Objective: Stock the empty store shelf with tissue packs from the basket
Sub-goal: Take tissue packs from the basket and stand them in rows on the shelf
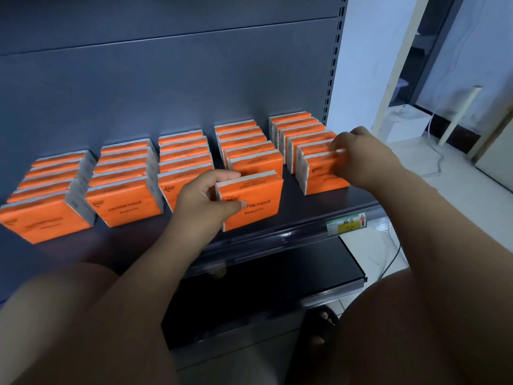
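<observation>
Left hand (205, 201) is gripping the side of the front tissue pack (254, 208) standing in the fourth row on the shelf (313, 211), right hand (366, 159) is pinching the top of the end-row pack (324, 180).

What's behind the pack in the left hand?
Behind the held pack, more orange packs stand in a row toward the back panel. Only their tops show; their fronts are covered.

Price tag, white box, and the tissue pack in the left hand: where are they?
price tag (346, 224): head view, label's middle.
white box (404, 129): head view, front face.
tissue pack (263, 208): head view, orange front.
</observation>
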The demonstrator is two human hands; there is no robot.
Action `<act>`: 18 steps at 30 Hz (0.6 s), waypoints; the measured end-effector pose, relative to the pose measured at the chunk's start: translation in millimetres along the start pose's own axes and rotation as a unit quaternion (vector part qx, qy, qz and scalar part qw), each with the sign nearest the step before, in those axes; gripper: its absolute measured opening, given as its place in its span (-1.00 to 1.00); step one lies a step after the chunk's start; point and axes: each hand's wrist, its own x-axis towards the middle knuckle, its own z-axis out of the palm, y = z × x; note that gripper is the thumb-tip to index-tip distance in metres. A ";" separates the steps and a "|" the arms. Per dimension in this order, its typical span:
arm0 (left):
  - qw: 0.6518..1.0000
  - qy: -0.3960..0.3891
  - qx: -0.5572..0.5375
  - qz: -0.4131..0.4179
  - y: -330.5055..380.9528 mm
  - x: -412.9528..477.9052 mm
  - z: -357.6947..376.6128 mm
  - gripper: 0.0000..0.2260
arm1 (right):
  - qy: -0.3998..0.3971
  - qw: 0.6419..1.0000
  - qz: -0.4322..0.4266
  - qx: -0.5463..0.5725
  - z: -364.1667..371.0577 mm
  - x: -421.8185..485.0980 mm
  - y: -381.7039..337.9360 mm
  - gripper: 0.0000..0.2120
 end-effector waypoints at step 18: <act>0.999 0.033 -0.031 0.013 -11.0 1.9 15.1 -0.58 | 0.024 0.993 0.002 -0.112 2.7 -18.6 -37.4 -0.62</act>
